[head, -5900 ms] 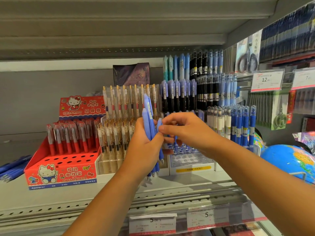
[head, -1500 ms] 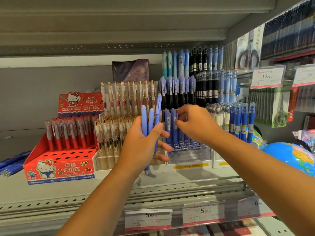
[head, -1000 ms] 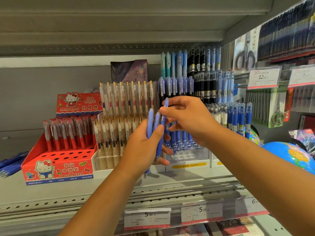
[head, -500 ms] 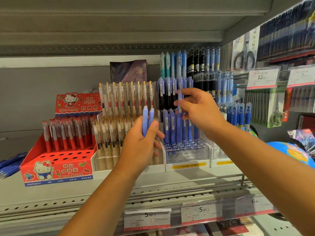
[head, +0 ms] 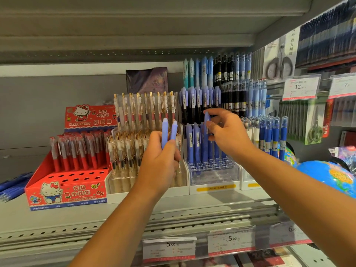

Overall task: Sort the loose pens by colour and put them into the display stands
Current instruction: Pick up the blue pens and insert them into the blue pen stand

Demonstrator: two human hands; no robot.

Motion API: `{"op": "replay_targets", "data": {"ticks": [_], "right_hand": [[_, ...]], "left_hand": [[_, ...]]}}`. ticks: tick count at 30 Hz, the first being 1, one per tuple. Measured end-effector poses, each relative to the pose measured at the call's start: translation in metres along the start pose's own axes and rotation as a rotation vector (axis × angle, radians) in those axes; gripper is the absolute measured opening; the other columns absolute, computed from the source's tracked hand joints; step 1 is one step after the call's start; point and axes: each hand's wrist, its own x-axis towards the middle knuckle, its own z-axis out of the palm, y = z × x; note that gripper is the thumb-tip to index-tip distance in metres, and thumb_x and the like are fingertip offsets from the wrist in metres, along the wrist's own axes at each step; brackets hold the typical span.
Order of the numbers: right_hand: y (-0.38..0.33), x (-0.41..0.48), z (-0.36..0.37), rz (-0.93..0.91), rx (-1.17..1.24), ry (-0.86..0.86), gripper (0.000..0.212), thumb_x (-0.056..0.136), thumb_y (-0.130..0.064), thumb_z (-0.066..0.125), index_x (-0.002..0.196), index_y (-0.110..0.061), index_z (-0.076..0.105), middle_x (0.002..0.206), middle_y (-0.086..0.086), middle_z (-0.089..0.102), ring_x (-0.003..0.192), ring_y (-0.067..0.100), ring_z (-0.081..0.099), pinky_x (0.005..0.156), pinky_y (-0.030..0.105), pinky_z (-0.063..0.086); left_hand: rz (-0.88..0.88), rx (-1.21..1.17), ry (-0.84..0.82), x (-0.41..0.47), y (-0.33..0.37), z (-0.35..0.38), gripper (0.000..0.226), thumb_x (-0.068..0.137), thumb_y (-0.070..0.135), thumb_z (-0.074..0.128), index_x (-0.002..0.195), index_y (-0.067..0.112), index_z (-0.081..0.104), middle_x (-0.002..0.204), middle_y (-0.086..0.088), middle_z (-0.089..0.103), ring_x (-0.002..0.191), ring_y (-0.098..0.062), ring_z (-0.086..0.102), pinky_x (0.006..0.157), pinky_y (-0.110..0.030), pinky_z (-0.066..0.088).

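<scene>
The left hand is held in front of the shelf, left of centre, with its fingers and thumb curled closed around the lower barrels of two periwinkle pens. Both pens stand upright and side by side, and their upper ends project above the fist. The right hand is positioned to the right of the left hand and farther in. Its thumb and forefinger pinch the upper end of a single periwinkle pen, while the remaining fingers are loosely curled and hold nothing. This pen is upright in the rear row of the clear display stand, among matching pens. It cannot be determined whether its tip is seated in a hole. The near rows of holes in this stand are unfilled. To the left of this stand, touching it, is a stand of clear gold-clip pens. Farther left is a red cartoon-cat box containing red pens. A group of loose blue pens lies flat on the shelf at the far left edge. To the right are dark blue pens and a globe. Price labels are mounted on the near shelf edge.
</scene>
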Motion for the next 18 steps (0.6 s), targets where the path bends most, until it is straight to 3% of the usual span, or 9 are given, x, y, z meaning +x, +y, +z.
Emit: {"op": "replay_targets", "data": {"ticks": [6,9,14,18], "right_hand": [[0.007,-0.003,0.003,-0.003,-0.051,0.005,0.02,0.098,-0.016,0.057,0.116,-0.024,0.055,0.093,-0.006,0.06,0.088,0.018,0.063,0.08,0.047,0.058],[0.01,-0.006,0.006,-0.008,-0.098,-0.015,0.013,0.098,-0.014,0.056,0.108,-0.022,0.053,0.091,-0.01,0.055,0.086,0.011,0.059,0.081,0.045,0.057],[0.01,-0.009,0.009,-0.023,-0.208,-0.033,0.021,0.098,-0.012,0.056,0.118,-0.009,0.056,0.103,0.002,0.054,0.093,0.02,0.058,0.087,0.043,0.055],[0.011,-0.011,0.01,-0.02,-0.219,-0.024,0.022,0.099,-0.012,0.054,0.121,-0.009,0.055,0.093,-0.005,0.054,0.09,0.018,0.058,0.083,0.041,0.056]], "left_hand": [[0.028,0.009,-0.047,0.0,0.002,0.003,0.014,0.105,0.017,0.041,0.111,0.018,0.053,0.075,-0.001,0.067,0.063,-0.016,0.065,0.056,-0.026,0.054],[0.034,0.059,-0.058,0.0,0.001,0.002,0.016,0.105,0.02,0.043,0.115,0.021,0.055,0.087,0.003,0.075,0.078,-0.012,0.072,0.067,-0.025,0.059],[0.022,0.072,-0.054,0.003,-0.002,0.002,0.02,0.104,0.019,0.046,0.121,0.021,0.056,0.092,0.011,0.076,0.083,-0.01,0.073,0.07,-0.022,0.058],[0.014,0.067,-0.066,0.003,-0.003,0.003,0.017,0.103,0.019,0.046,0.114,0.025,0.057,0.092,0.012,0.075,0.084,-0.009,0.073,0.068,-0.023,0.059]]}}
